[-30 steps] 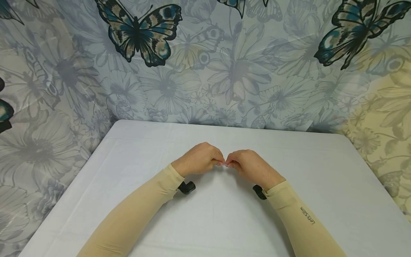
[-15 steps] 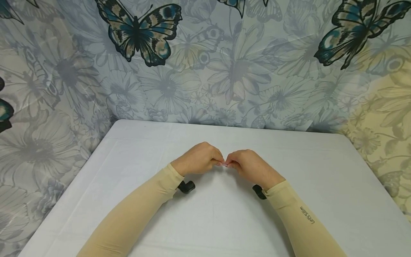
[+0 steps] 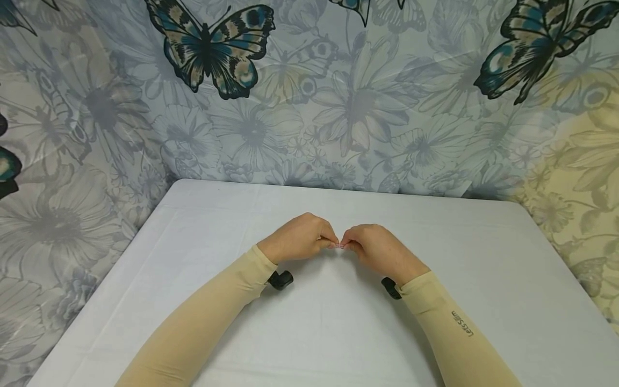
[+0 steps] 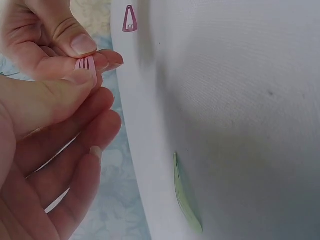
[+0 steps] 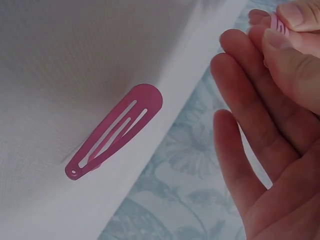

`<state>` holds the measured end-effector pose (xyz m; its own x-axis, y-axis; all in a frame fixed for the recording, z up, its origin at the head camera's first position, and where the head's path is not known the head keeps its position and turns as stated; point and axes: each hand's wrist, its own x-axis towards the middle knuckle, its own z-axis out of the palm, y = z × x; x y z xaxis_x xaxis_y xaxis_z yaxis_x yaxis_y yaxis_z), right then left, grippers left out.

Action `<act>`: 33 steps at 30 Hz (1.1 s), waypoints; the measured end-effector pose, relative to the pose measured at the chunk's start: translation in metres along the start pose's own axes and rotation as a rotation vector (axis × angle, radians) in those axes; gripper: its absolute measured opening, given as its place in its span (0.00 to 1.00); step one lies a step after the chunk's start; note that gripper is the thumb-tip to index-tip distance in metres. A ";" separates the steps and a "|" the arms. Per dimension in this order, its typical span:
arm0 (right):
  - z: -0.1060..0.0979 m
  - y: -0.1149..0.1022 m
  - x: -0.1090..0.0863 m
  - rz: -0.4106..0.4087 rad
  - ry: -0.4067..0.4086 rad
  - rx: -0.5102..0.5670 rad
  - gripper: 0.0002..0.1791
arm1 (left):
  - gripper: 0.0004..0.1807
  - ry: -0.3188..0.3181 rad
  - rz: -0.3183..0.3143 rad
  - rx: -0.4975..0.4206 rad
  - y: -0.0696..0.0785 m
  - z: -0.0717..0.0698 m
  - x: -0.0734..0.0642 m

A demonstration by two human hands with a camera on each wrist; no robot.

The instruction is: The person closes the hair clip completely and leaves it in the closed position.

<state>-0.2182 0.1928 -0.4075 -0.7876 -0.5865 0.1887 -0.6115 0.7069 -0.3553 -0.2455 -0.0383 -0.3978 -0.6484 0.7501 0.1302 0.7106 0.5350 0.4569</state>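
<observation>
In the head view, my left hand (image 3: pixel 300 237) and right hand (image 3: pixel 376 248) meet over the middle of the table. Between them is a small pink snap hair clip (image 3: pixel 339 246), pinched by thumb and finger of each hand. Seen from the left wrist, this pink clip (image 4: pixel 86 64) shows narrow slots, its ends covered by fingertips. The other fingers of both hands stay loosely bent. A second pink hair clip (image 5: pixel 115 132) shows large on the white cloth in the right wrist view. At the top of the left wrist view lies a small pink hair clip (image 4: pixel 130 19).
A slim green curved piece (image 4: pixel 186 195) lies on the white cloth in the left wrist view; its kind is unclear. The white-covered table (image 3: pixel 309 333) ends at a butterfly-patterned wall (image 3: pixel 358 97). A black wrist camera (image 3: pixel 280 280) hangs under the left sleeve.
Both hands have risen very slightly in the head view, still pinching the small pink clip between them. Little else differs.
</observation>
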 end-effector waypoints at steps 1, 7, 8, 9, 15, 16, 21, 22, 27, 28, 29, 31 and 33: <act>0.000 0.000 0.000 0.006 -0.003 -0.001 0.05 | 0.08 -0.001 -0.011 0.000 0.000 0.000 0.000; 0.001 0.000 0.000 0.039 -0.016 0.013 0.05 | 0.07 0.017 -0.069 0.003 0.002 0.000 -0.001; 0.001 0.000 0.000 0.042 -0.017 0.014 0.05 | 0.07 0.022 -0.074 0.005 0.002 0.000 0.000; 0.001 0.000 0.000 0.044 -0.018 0.012 0.05 | 0.06 0.027 -0.074 0.004 0.003 0.001 0.000; 0.001 0.001 0.000 0.057 -0.029 0.011 0.06 | 0.05 0.028 -0.070 0.007 0.001 0.004 0.001; 0.001 0.001 0.000 0.058 -0.031 0.014 0.06 | 0.05 0.024 -0.069 0.007 0.001 0.004 0.001; -0.002 0.003 -0.001 0.065 -0.029 0.029 0.06 | 0.05 0.012 -0.069 0.014 -0.001 0.007 0.003; -0.002 0.003 -0.002 0.070 -0.029 0.030 0.06 | 0.05 0.010 -0.071 0.016 -0.002 0.008 0.003; -0.005 0.006 -0.004 0.117 -0.039 0.035 0.07 | 0.05 -0.016 -0.110 -0.005 -0.007 0.013 0.006; -0.005 0.006 -0.005 0.123 -0.042 0.040 0.07 | 0.05 -0.024 -0.123 -0.009 -0.008 0.013 0.006; -0.005 0.007 -0.005 0.125 -0.043 0.041 0.07 | 0.05 -0.032 -0.136 -0.012 -0.009 0.014 0.006; -0.006 0.007 -0.005 0.122 -0.039 0.045 0.07 | 0.05 -0.045 -0.159 -0.014 -0.011 0.015 0.007; -0.007 0.009 -0.005 0.121 -0.029 0.043 0.07 | 0.04 -0.047 -0.168 -0.013 -0.014 0.015 0.008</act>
<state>-0.2202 0.2043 -0.4054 -0.8525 -0.5097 0.1157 -0.5080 0.7559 -0.4130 -0.2563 -0.0335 -0.4166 -0.7437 0.6684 0.0096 0.5899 0.6494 0.4800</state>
